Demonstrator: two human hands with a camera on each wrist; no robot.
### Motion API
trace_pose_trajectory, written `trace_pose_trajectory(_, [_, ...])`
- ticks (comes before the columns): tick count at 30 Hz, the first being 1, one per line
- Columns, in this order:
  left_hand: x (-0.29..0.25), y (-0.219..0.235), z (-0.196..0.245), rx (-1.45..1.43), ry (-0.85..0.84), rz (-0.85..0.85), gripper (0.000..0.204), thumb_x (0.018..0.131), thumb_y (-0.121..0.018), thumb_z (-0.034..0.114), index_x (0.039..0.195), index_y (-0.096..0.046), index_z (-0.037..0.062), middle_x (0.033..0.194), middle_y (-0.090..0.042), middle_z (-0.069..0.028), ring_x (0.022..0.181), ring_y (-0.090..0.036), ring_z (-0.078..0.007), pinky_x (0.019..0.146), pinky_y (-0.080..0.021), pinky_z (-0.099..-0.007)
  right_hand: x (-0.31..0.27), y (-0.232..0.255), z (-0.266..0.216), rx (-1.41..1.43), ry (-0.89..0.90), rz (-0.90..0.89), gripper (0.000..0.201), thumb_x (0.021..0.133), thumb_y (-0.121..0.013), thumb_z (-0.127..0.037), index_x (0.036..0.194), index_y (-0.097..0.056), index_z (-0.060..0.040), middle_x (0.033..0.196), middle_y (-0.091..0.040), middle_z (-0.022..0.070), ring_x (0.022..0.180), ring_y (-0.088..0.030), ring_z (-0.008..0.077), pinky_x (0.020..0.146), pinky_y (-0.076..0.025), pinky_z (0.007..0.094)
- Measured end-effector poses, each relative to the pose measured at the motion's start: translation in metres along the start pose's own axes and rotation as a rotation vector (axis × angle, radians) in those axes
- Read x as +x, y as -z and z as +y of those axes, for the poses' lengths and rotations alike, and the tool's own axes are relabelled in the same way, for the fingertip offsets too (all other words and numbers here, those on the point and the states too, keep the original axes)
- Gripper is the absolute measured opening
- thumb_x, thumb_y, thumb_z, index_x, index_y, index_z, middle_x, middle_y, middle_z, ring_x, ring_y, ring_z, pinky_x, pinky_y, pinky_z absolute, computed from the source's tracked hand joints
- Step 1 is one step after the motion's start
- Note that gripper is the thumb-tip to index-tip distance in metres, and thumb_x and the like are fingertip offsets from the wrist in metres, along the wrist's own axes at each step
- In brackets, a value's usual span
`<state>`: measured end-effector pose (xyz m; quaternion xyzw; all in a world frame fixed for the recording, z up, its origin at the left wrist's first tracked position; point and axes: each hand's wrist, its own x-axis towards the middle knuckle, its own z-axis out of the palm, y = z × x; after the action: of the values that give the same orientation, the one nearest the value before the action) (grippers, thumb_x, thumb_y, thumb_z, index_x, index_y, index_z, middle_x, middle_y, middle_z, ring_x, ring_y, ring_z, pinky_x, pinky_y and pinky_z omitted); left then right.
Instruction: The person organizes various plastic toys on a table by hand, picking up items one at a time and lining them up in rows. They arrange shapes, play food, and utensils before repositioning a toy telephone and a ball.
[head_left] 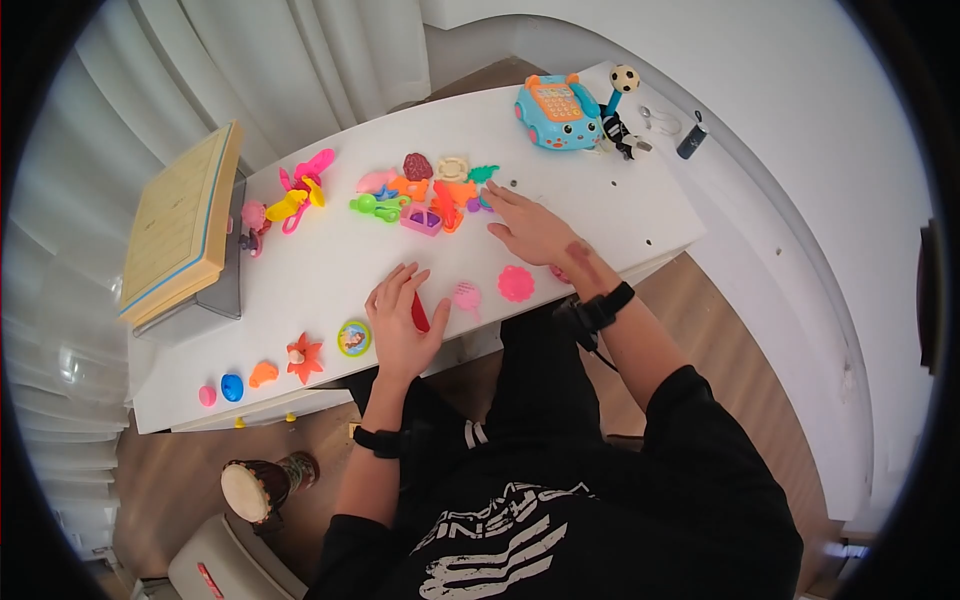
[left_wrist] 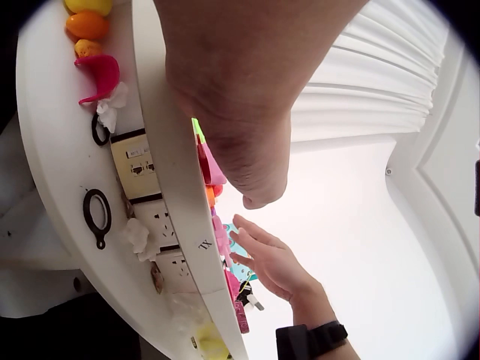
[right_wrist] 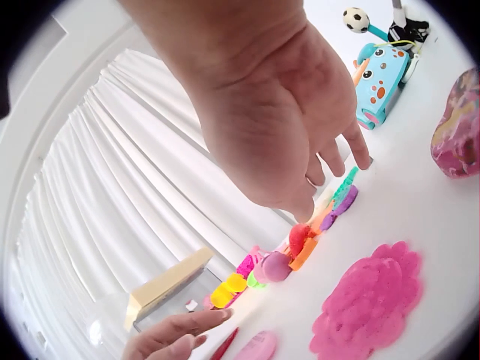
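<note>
White curtains are hanging behind a white counter [head_left: 300, 290] strewn with play-dough toys. At its near edge, the left hand [head_left: 400, 320] is lying flat, fingers straight and relaxed, partly covering a red tool [head_left: 420, 314]. Just beside it are sitting a pink stamp [head_left: 466, 295] and a flattened pink dough disc [head_left: 516, 283]. The right hand [head_left: 535, 232] is resting palm down, fingers spread and holding nothing, its fingertips touching the cluster of colourful moulds [head_left: 425, 195]. Farther back, a blue toy telephone [head_left: 558, 112] is standing, and a stack of boards [head_left: 180, 225] is sitting at the left.
</note>
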<state>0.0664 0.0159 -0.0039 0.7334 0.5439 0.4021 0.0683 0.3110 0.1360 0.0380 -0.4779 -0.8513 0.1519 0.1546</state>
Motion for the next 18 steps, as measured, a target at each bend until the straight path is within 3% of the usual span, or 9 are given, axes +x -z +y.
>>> trace_pose_trajectory(4, [0.0,0.002,-0.001,-0.011,0.02,0.003,0.047,0.086,-0.078,0.025,0.127,-0.064,0.0078,0.14,-0.061,-0.0127,0.137,-0.051,-0.0315,0.113,-0.032,-0.0477,0.003,-0.006,0.014,-0.143,0.01,-0.202,0.053,0.105,-0.05,-0.028,0.151,-0.044,-0.0017,0.162,-0.039,0.0188,0.15,-0.037,0.0342,0.118,-0.039,0.0472])
trace_pose_trajectory(9, [0.0,0.002,0.001,-0.017,0.009,-0.007,0.047,0.086,-0.077,0.023,0.128,-0.063,0.0072,0.14,-0.061,-0.0128,0.138,-0.051,-0.0321,0.113,-0.032,-0.0472,-0.044,0.029,0.035,-0.088,-0.133,-0.162,0.041,0.106,-0.049,-0.028,0.136,-0.059,-0.0027,0.153,-0.051,0.0198,0.148,-0.039,0.038,0.118,-0.039,0.0475])
trace_pose_trajectory(10, [0.0,0.002,0.001,-0.013,0.002,-0.015,0.047,0.087,-0.077,0.021,0.129,-0.063,0.0066,0.141,-0.061,-0.013,0.139,-0.051,-0.0326,0.114,-0.032,-0.0468,-0.059,0.034,0.04,-0.071,-0.15,-0.081,0.037,0.106,-0.048,-0.027,0.13,-0.062,-0.0019,0.147,-0.056,0.0203,0.145,-0.042,0.0404,0.119,-0.038,0.0473])
trace_pose_trajectory(11, [0.0,0.002,0.002,-0.023,-0.002,-0.02,0.047,0.087,-0.077,0.021,0.129,-0.063,0.0066,0.141,-0.061,-0.013,0.139,-0.051,-0.0326,0.114,-0.032,-0.0468,-0.072,0.041,0.043,-0.075,-0.162,-0.081,0.037,0.106,-0.048,-0.027,0.13,-0.062,-0.0019,0.147,-0.056,0.0203,0.145,-0.042,0.0404,0.119,-0.038,0.0473])
trace_pose_trajectory(13, [-0.001,0.002,0.002,-0.02,-0.001,-0.02,0.047,0.087,-0.077,0.021,0.129,-0.062,0.0068,0.141,-0.06,-0.0126,0.139,-0.05,-0.0324,0.113,-0.032,-0.0467,-0.095,0.054,0.047,-0.085,-0.35,-0.036,0.039,0.107,-0.047,-0.025,0.131,-0.061,0.0017,0.146,-0.056,0.0228,0.143,-0.044,0.0421,0.119,-0.038,0.0471])
trace_pose_trajectory(18, [0.0,0.001,0.001,-0.02,-0.007,-0.005,0.048,0.085,-0.079,0.023,0.128,-0.064,0.0067,0.14,-0.061,-0.0125,0.138,-0.051,-0.0328,0.112,-0.032,-0.0472,-0.144,0.043,0.044,-0.077,-0.409,0.084,0.039,0.105,-0.05,-0.02,0.132,-0.057,0.007,0.144,-0.054,0.0273,0.14,-0.046,0.0427,0.117,-0.04,0.0456])
